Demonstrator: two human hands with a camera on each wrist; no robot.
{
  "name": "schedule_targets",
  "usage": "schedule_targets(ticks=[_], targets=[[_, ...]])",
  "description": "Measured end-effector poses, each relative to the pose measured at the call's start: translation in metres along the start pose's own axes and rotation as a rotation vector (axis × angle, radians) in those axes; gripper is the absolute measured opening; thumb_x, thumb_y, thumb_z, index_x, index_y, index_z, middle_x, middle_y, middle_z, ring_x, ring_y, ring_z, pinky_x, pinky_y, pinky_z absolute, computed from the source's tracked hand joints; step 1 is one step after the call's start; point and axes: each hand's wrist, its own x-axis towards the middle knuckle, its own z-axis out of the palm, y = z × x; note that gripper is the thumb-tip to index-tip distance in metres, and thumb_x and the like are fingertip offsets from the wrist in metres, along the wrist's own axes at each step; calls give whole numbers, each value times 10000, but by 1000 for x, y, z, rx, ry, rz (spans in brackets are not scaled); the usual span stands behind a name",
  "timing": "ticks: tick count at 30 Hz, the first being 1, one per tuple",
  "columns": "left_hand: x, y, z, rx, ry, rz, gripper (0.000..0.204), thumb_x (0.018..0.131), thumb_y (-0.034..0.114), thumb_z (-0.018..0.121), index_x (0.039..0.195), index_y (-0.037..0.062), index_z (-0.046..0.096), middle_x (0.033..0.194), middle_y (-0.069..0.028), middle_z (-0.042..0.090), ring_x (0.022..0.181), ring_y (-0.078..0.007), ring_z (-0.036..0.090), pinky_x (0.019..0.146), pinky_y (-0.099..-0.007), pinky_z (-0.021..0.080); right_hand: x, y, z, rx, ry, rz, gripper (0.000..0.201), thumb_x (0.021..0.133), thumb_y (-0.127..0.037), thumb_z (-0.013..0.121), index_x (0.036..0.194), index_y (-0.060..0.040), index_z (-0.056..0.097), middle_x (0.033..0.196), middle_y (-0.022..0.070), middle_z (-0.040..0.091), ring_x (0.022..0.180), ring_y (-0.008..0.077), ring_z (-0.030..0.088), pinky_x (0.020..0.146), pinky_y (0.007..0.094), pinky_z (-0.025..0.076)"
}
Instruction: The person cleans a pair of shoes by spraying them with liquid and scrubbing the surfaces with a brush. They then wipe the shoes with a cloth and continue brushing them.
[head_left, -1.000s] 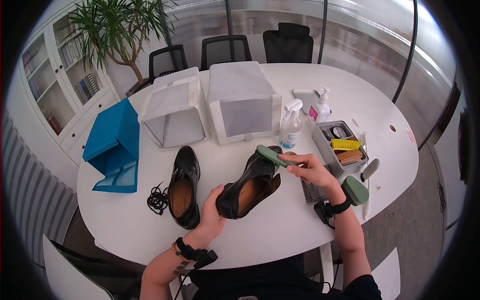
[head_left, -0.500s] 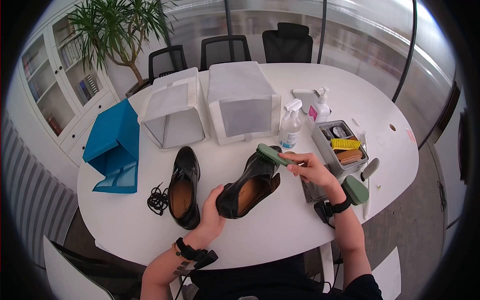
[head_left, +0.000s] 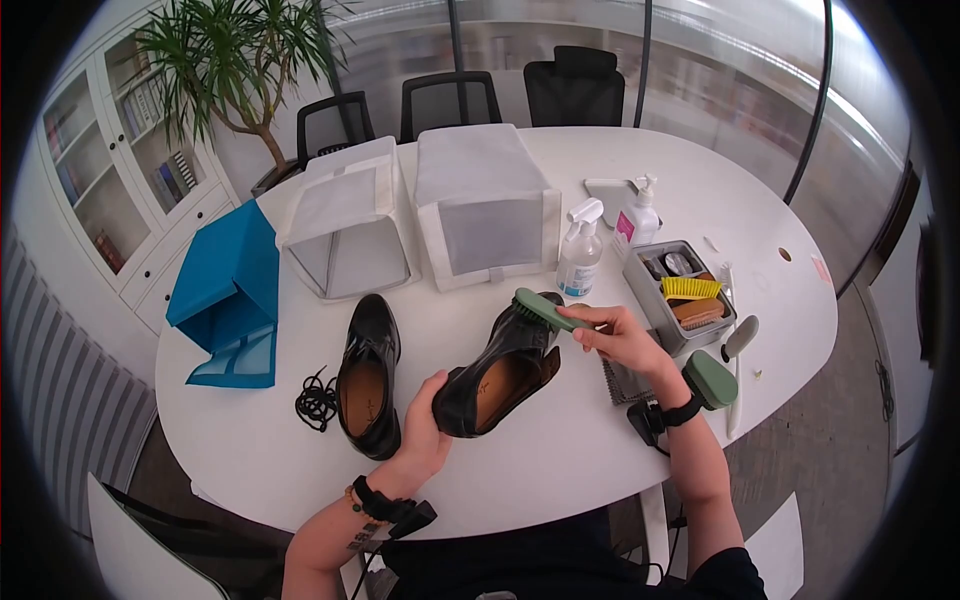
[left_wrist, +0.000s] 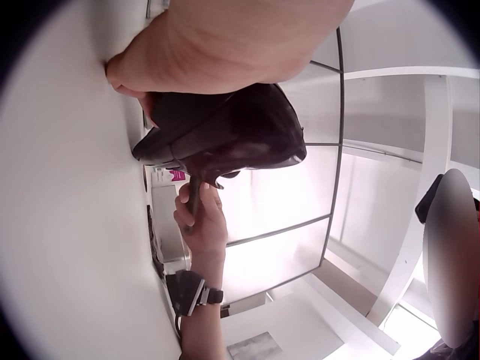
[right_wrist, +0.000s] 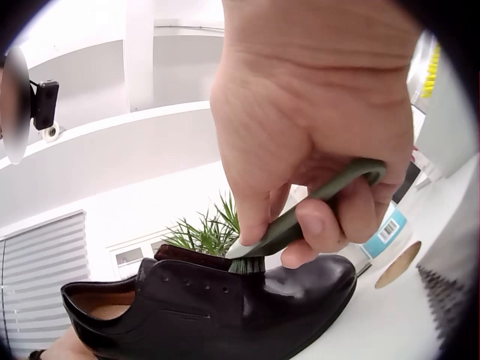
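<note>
My left hand (head_left: 424, 437) grips the heel of a black leather shoe (head_left: 474, 376), which has a tan insole and no lace in its eyelets. In my right hand (head_left: 627, 340) is a green-handled brush (head_left: 541, 309), pinched between thumb and fingers. Its dark bristles rest on the shoe's upper, just in front of the eyelets, as the right wrist view shows. A matching black shoe (head_left: 368, 380) stands on the table to the left, beside a coiled black shoelace (head_left: 316, 398). In the left wrist view the held shoe (left_wrist: 225, 131) hides most of the brush.
Right of my right hand are a grey box (head_left: 668, 312) of brushes, a second green brush (head_left: 711, 380) and a grey cloth (head_left: 626, 381). A spray bottle (head_left: 580, 255) and pump bottle (head_left: 638, 215) stand behind. Two whitish boxes (head_left: 492, 165) and a blue box (head_left: 229, 270) line the back.
Almost nothing moves. Both hands keep their hold, and the brush stays at nearly the same spot on the shoe.
</note>
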Motion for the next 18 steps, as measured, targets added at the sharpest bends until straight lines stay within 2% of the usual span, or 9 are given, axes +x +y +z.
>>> schedule_targets(ticks=[5, 9, 11, 15, 17, 18], targets=[[-2, 2, 2, -7, -5, -5, 294, 1045, 325, 518, 1118, 77, 659, 1088, -22, 709, 1050, -126, 655, 990, -304, 467, 10, 22, -4, -189, 186, -159, 393, 971, -164, 696, 1363, -147, 668, 896, -9, 671, 691, 64, 485, 632, 252, 459], [-1, 2, 2, -10, -11, -15, 296, 1044, 325, 520, 1125, 76, 658, 1092, -23, 709, 1056, -127, 655, 995, -307, 466, 3, 7, -1, -235, 163, -139, 402, 969, -159, 697, 1368, -131, 659, 910, -8, 669, 689, 72, 486, 633, 256, 458], [-1, 2, 2, -15, -11, -15, 297, 1043, 326, 521, 1126, 76, 658, 1092, -23, 710, 1058, -128, 655, 997, -308, 466, -3, -7, 2, -32, 12, -42, 404, 966, -152, 698, 1366, -118, 656, 939, -9, 673, 688, 77, 487, 634, 261, 459], [-2, 2, 3, -6, -4, -8, 296, 1040, 326, 527, 1128, 76, 658, 1095, -23, 709, 1055, -131, 658, 994, -311, 470, -3, -8, 2, -24, 4, -8, 402, 962, -148, 700, 1361, -118, 658, 960, -13, 678, 688, 74, 484, 633, 263, 459], [-2, 2, 2, -3, -1, -4, 293, 1039, 325, 529, 1126, 77, 658, 1095, -23, 709, 1053, -132, 659, 992, -310, 472, 0, -5, 2, -126, 128, -45, 395, 961, -148, 701, 1354, -128, 666, 977, -13, 690, 690, 66, 480, 629, 261, 457], [-1, 1, 1, -3, -4, -8, 291, 1038, 325, 532, 1125, 78, 658, 1093, -23, 709, 1051, -131, 659, 989, -309, 473, 3, 1, 0, -127, 129, -46, 395, 961, -148, 701, 1354, -128, 666, 977, -13, 690, 690, 66, 480, 629, 261, 457]])
